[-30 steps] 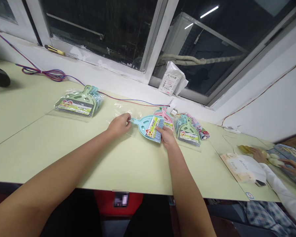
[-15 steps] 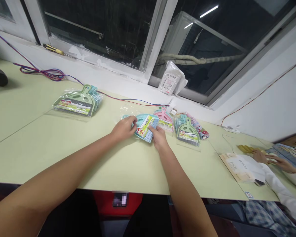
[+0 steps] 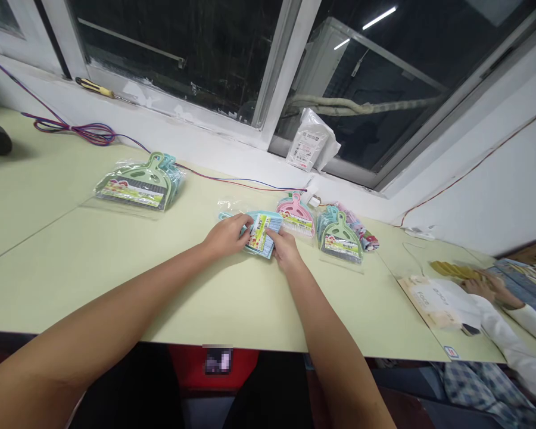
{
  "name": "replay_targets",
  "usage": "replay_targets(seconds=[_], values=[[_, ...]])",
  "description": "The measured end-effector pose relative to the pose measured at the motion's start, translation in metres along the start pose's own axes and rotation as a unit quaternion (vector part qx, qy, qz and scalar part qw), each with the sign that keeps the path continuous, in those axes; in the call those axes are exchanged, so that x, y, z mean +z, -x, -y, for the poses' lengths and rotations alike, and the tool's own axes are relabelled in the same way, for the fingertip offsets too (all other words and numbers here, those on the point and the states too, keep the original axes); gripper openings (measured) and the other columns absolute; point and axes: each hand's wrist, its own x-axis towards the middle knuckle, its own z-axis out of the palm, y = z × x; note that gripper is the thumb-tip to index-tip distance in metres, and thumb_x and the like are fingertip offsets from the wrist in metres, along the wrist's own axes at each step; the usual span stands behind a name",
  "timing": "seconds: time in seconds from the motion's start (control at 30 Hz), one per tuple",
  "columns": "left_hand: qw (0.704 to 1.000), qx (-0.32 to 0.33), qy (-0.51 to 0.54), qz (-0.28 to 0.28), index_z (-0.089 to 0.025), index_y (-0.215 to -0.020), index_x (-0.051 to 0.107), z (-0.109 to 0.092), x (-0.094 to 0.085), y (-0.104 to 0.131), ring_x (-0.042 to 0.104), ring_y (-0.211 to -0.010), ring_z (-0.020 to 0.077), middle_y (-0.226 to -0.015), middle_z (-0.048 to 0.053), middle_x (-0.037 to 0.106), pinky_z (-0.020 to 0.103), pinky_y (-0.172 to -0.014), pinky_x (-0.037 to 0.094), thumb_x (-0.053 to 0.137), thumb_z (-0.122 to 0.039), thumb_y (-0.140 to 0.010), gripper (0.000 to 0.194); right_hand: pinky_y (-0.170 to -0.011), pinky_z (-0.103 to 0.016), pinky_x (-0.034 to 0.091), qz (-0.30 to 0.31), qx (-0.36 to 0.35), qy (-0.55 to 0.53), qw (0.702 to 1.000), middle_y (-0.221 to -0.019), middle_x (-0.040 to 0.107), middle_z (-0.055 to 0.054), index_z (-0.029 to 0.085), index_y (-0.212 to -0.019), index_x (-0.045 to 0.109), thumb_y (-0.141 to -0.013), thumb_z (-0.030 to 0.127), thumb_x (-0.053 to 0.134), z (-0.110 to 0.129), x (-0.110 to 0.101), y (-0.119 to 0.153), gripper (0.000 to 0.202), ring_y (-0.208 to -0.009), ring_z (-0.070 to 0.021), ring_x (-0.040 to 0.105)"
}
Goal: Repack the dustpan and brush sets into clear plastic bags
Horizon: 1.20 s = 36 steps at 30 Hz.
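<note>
Pale tabletop (image 3: pixel 232 304) behind; hands (image 3: pixel 227 236) partly hide the blue dustpan (image 3: pixel 263 231).

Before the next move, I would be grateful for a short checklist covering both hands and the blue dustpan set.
1. Right hand holding the blue dustpan set at its bristle end: ok.
2. Left hand gripping the set firmly: cannot tell; its fingers hide the contact.
3. Handle in full view: not ok; the left hand covers part of it.
4. Printed label facing the camera: ok, though fingers overlap its edges.
5. Gap between the blue set and the pink dustpan: cannot tell; they meet in this view.
6. Green dustpan on the far left clear of both hands: ok.
</note>
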Motion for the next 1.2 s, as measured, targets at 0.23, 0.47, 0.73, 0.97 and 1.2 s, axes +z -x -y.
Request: replay_targets(seconds=[0.23, 0.47, 0.73, 0.97, 1.2], values=[[1.0, -0.012, -0.004, 0.006, -0.024, -0.115, 0.066, 0.001, -0.001, 0.0, 0.066, -0.085, 0.0227, -0.109, 0.008, 0.073, 0.034, -0.072, 0.044, 0.05, -0.032, -0.096, 0.026, -0.079, -0.041, 0.066, -0.031, 0.045, -0.001, 0.999, -0.089, 0.08, -0.008, 0.015, -0.102, 0.071, -0.095, 0.024, 0.06, 0.004, 0.0, -0.005, 0.016, -0.075, -0.0215, 0.076], [0.999, -0.013, -0.038, 0.025, -0.022, -0.115, 0.065, -0.006, -0.006, 0.001, 0.067, -0.086, 0.0233, -0.109, 0.008, 0.073, 0.034, -0.071, 0.044, 0.053, -0.037, -0.095, 0.028, -0.079, -0.037, 0.065, -0.024, 0.048, -0.001, 0.999, -0.083, 0.078, -0.006, 0.015, -0.1, 0.069, -0.098, 0.018, 0.051, 0.008, 0.002, 0.0, 0.018, -0.072, -0.019, 0.075], [0.995, 0.027, -0.088, 0.042, -0.022, -0.123, 0.067, -0.007, -0.004, 0.002, 0.067, -0.106, 0.0261, -0.118, 0.008, 0.069, 0.038, -0.086, 0.051, 0.052, -0.037, -0.095, 0.035, -0.079, -0.039, 0.065, 0.007, 0.038, 0.018, 0.999, -0.085, 0.078, -0.007, 0.013, -0.103, 0.071, -0.093, 0.016, 0.061, 0.01, 0.004, 0.007, 0.014, -0.075, -0.0212, 0.075], [0.988, 0.051, -0.125, 0.079, -0.023, -0.123, 0.074, 0.001, 0.001, 0.0, 0.062, -0.114, 0.0295, -0.127, 0.011, 0.062, 0.044, -0.096, 0.051, 0.047, -0.031, -0.099, 0.038, -0.078, -0.04, 0.066, 0.014, 0.036, 0.032, 0.999, -0.087, 0.079, -0.008, 0.013, -0.105, 0.071, -0.09, 0.015, 0.067, 0.01, 0.005, 0.008, 0.016, -0.077, -0.0228, 0.076], [0.988, 0.048, -0.128, 0.077, -0.024, -0.129, 0.071, 0.001, 0.001, 0.0, 0.063, -0.115, 0.0292, -0.128, 0.011, 0.062, 0.043, -0.096, 0.051, 0.044, -0.028, -0.099, 0.04, -0.078, -0.043, 0.067, 0.019, 0.009, 0.038, 0.999, -0.094, 0.08, -0.007, 0.016, -0.107, 0.071, -0.081, 0.013, 0.076, 0.003, 0.002, 0.003, 0.027, -0.078, -0.024, 0.077]])
